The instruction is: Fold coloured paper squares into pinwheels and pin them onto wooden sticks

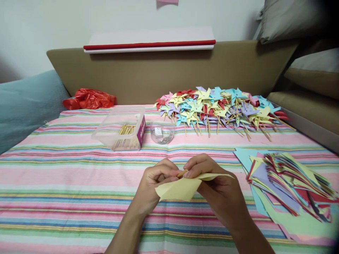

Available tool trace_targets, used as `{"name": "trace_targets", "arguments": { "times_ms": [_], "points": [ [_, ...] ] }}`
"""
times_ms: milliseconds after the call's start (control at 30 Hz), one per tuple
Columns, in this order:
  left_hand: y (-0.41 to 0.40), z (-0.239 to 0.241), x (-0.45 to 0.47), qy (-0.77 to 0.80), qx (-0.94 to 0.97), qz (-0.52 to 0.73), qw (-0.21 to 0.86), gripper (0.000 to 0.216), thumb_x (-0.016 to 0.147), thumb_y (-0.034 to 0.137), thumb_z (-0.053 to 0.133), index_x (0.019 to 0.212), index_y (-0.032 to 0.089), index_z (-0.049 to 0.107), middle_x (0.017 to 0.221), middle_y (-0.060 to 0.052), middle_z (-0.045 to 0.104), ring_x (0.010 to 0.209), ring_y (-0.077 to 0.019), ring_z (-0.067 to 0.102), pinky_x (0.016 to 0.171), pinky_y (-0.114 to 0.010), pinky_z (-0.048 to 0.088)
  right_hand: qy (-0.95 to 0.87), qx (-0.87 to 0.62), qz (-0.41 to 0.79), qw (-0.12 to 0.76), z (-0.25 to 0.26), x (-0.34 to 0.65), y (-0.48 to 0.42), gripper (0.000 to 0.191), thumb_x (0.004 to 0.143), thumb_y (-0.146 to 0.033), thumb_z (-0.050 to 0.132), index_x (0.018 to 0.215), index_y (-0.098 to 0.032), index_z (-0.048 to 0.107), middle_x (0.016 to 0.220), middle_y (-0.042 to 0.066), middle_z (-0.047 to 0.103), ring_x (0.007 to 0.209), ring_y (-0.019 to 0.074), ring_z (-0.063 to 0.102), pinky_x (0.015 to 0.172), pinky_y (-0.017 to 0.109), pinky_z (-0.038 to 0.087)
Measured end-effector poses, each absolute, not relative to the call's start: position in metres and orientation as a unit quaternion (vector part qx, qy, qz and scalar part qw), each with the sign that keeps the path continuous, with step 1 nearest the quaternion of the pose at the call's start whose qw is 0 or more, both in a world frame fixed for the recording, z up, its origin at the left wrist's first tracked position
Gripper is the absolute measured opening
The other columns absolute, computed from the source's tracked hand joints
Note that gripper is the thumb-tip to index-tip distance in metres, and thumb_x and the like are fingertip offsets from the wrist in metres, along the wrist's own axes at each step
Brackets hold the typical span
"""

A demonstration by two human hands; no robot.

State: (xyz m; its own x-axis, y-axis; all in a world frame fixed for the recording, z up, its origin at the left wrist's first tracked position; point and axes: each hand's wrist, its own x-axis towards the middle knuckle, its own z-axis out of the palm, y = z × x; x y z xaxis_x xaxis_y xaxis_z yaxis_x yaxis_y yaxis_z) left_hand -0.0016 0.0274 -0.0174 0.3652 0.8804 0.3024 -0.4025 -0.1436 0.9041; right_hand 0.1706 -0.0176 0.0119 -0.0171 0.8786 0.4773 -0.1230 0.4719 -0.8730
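Observation:
A pale yellow paper pinwheel (182, 190) is held above the striped cloth, between my two hands. My left hand (156, 180) is closed, its fingers pinching a short wooden stick (182, 173) whose end shows by the fingertips. My right hand (215, 180) grips the yellow paper, thumb and fingers pressed in at its middle beside the stick. Whether a pin sits under the fingertips is hidden. Beyond my hands stand a clear plastic box (106, 135) of wooden sticks (127, 129) and a round clear dish (162, 134) with small metal pins and a white label.
Finished pinwheels (202, 106) in many colours lie heaped at the back right. Cut paper (280, 183) is stacked at the right, with dark-handled scissors (314, 206) on it. A red plastic bag (90, 98) lies at the back left, before a brown board (159, 77).

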Motion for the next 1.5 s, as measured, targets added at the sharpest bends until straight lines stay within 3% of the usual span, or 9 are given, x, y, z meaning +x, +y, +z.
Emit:
{"name": "trace_targets", "arguments": {
  "times_ms": [333,567,867,1067,1233,1400,1500],
  "points": [
    [0.029,-0.011,-0.006,0.214,0.563,0.498,0.624,0.012,0.072,0.023,0.087,0.083,0.027,0.084,0.079,-0.004,0.066,0.071,-0.0124,0.064,0.061,-0.02,0.051,-0.586,-0.315,0.419,0.618,0.006,0.171,-0.017,0.017,0.09,-0.013,0.069,0.094,-0.029,0.073,0.09,0.0,0.062,0.084,0.0128,0.062,0.068,0.023,0.049],
    [0.031,-0.017,-0.005,0.216,0.552,0.482,0.645,0.01,0.078,0.029,0.082,0.088,0.027,0.083,0.081,-0.003,0.061,0.053,-0.0081,0.054,0.042,-0.02,0.042,-0.558,-0.357,0.41,0.627,0.001,0.168,-0.014,0.009,0.09,-0.02,0.07,0.091,-0.029,0.072,0.089,-0.001,0.062,0.081,0.0121,0.059,0.065,0.022,0.047],
    [0.031,-0.018,-0.006,0.235,0.576,0.474,0.623,0.009,0.085,0.022,0.075,0.087,0.027,0.082,0.083,-0.003,0.06,0.062,-0.0085,0.052,0.049,-0.02,0.039,-0.538,-0.372,0.419,0.629,-0.001,0.165,-0.013,0.008,0.09,-0.023,0.07,0.091,-0.031,0.072,0.089,-0.003,0.063,0.08,0.0109,0.061,0.067,0.021,0.047],
    [0.033,-0.017,-0.007,0.261,0.594,0.461,0.606,0.012,0.086,0.02,0.073,0.088,0.028,0.081,0.086,-0.003,0.062,0.077,-0.0119,0.056,0.062,-0.021,0.043,-0.512,-0.388,0.423,0.639,-0.001,0.162,-0.014,0.007,0.089,-0.022,0.07,0.089,-0.029,0.073,0.088,-0.002,0.065,0.081,0.0116,0.06,0.067,0.02,0.048],
    [0.033,-0.013,-0.01,0.257,0.608,0.456,0.597,0.011,0.086,0.021,0.073,0.089,0.028,0.082,0.084,-0.003,0.062,0.076,-0.0121,0.055,0.063,-0.022,0.042,-0.5,-0.409,0.432,0.629,-0.002,0.163,-0.014,0.002,0.087,-0.028,0.072,0.087,-0.027,0.072,0.085,-0.001,0.065,0.072,0.0115,0.056,0.06,0.022,0.045],
    [0.029,-0.016,-0.003,0.277,0.557,0.463,0.631,0.005,0.082,0.02,0.077,0.086,0.021,0.079,0.079,-0.001,0.058,0.061,-0.0071,0.048,0.052,-0.02,0.035,-0.459,-0.452,0.454,0.615,-0.003,0.159,-0.01,0.018,0.084,-0.04,0.075,0.089,-0.023,0.071,0.075,0.0,0.063,0.063,0.0122,0.051,0.054,0.024,0.041],
    [0.027,-0.02,0.006,0.301,0.473,0.465,0.685,0.005,0.086,0.021,0.074,0.085,0.017,0.074,0.062,0.004,0.049,0.052,-0.0043,0.04,0.05,-0.017,0.032,-0.406,-0.479,0.469,0.621,-0.001,0.157,-0.007,0.039,0.079,-0.043,0.08,0.11,-0.025,0.066,0.061,-0.007,0.052,0.052,0.0097,0.039,0.048,0.023,0.032]
  ]
}}
